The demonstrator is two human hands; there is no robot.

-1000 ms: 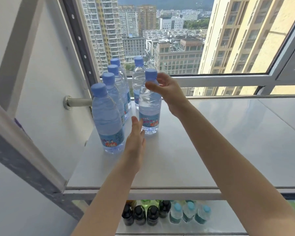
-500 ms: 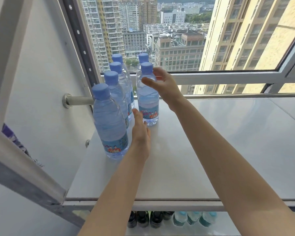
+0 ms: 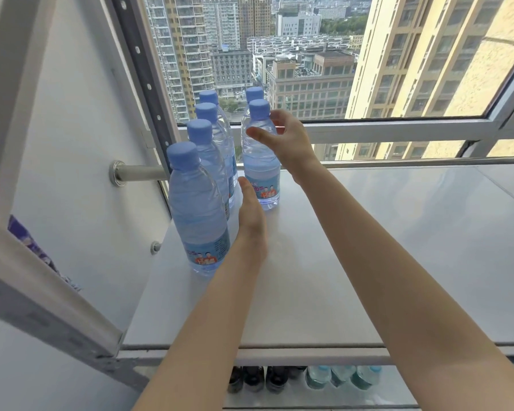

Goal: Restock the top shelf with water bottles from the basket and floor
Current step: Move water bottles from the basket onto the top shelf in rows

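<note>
Several clear water bottles with blue caps stand at the left end of the white top shelf (image 3: 368,247). A row of them (image 3: 199,209) runs along the left edge towards the window. A second row to its right has two, and my right hand (image 3: 291,140) is wrapped around the neck of the front water bottle (image 3: 261,170), thumb across its shoulder. My left hand (image 3: 251,221) lies flat and open on the shelf, its fingertips touching that bottle's label near the base. The bottle behind it (image 3: 254,94) shows only its cap and neck.
A grey rail (image 3: 140,173) runs along the back of the shelf in front of the window. A white side panel (image 3: 80,173) closes off the left end. On the shelf below stand dark-capped bottles (image 3: 254,379) and clear teal-capped bottles (image 3: 341,376).
The bottle in my right hand has slid back towards the window, close to the bottle behind it. My left hand followed it forward along the shelf.
</note>
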